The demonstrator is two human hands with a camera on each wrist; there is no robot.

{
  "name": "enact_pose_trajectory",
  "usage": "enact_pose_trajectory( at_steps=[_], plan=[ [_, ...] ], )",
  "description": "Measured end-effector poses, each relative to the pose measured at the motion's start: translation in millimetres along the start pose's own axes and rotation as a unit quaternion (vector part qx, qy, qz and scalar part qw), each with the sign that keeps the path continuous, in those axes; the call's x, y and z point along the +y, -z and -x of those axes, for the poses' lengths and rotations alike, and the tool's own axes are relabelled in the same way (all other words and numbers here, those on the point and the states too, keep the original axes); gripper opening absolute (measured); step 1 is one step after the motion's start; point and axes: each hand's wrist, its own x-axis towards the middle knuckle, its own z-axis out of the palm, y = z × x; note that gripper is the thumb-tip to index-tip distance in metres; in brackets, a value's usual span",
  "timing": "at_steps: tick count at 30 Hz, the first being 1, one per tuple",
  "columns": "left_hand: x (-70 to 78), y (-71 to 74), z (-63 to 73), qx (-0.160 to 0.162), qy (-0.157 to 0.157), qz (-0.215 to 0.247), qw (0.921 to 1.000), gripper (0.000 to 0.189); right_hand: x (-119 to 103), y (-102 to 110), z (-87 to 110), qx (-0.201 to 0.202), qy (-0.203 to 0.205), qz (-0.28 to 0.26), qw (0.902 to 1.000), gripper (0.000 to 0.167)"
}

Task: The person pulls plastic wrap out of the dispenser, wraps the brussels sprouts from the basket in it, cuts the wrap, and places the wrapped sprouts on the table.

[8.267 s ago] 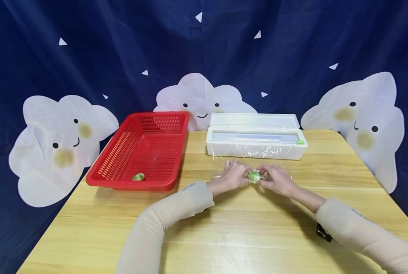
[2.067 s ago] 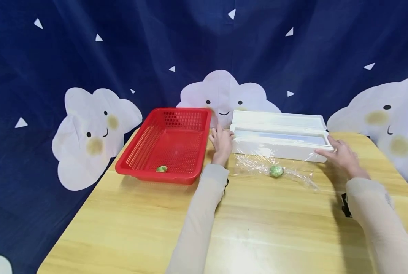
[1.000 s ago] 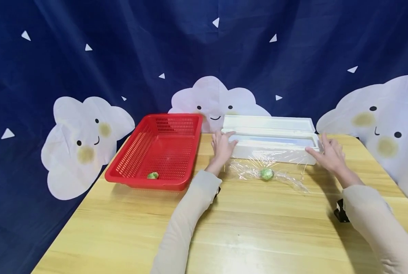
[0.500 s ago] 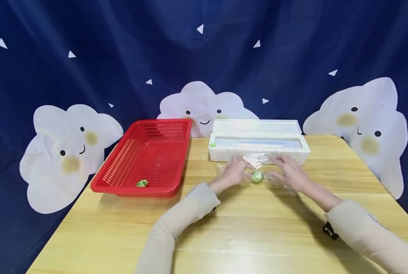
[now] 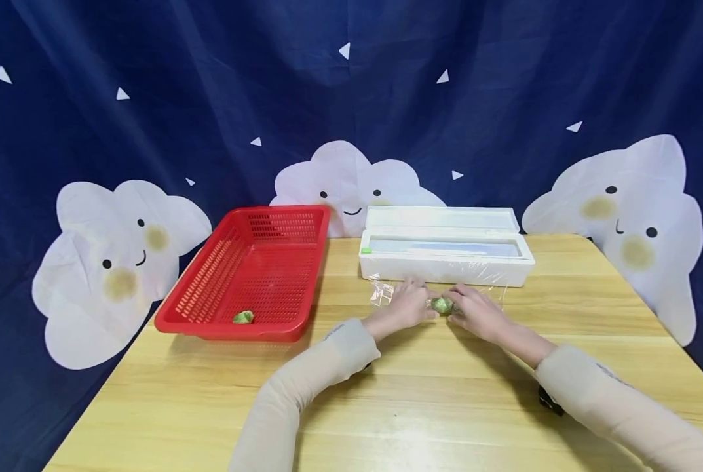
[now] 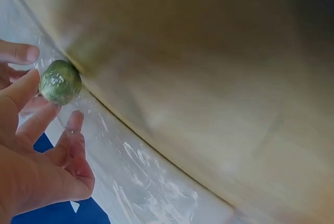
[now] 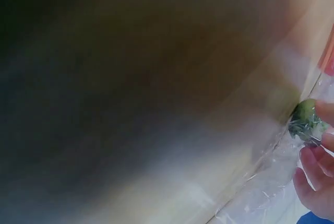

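A small green Brussels sprout (image 5: 442,305), with clear cling film (image 6: 148,185) around it, is at mid-table in front of the white film box. From its left side my left hand (image 5: 409,303) pinches it, thumb and forefinger against the wrapped surface in the left wrist view. On the opposite side my right hand (image 5: 477,312) has its thumb and fingers closed in on it; the right wrist view catches only the fingers (image 7: 313,164) at its edge. Film spreads out to both sides and back toward the box.
Behind the hands stands the white cling film box (image 5: 445,269), lid raised, a green slider (image 5: 366,250) at its left end. To the left, a red plastic basket (image 5: 312,275) holds another small green sprout (image 5: 243,317). Everything rests on a wooden table (image 5: 351,406).
Both hands have left the ends of the box and come inward and nearer, onto the wrapped sprout. The green slider, at the box's right end 8.3 s ago, is now at its left end.
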Motion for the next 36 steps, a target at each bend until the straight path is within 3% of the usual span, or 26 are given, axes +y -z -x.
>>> enact_pose_trajectory(
  at_steps=[6, 12, 17, 25, 36],
  plan=[
    [0.2, -1.9, -6.6, 0.019, 0.006, -0.022, 0.9995, 0.042, 3, -6, -7.4, -0.006, -0.004, 0.0, 1.0, 0.041],
    [3.5, -2.9, -16.9, 0.039, -0.008, -0.039, 0.9985, 0.033, 8, -6, -12.5, -0.008, -0.007, 0.005, 0.9999, 0.035],
    [3.7, -3.4, -22.1, 0.038, -0.005, -0.032, 0.9987, 0.036, 11, -7, -15.1, -0.015, -0.009, -0.005, 0.9998, 0.03],
    [1.5, -3.0, -27.3, 0.025, 0.028, -0.014, 0.9992, 0.036, 13, -7, -21.9, -0.035, -0.006, -0.027, 0.999, 0.032],
    [0.8, -2.3, -29.0, 0.022, 0.029, -0.002, 0.9993, 0.029, 19, -5, -24.4, -0.053, -0.011, -0.064, 0.9965, 0.023]
  ],
)
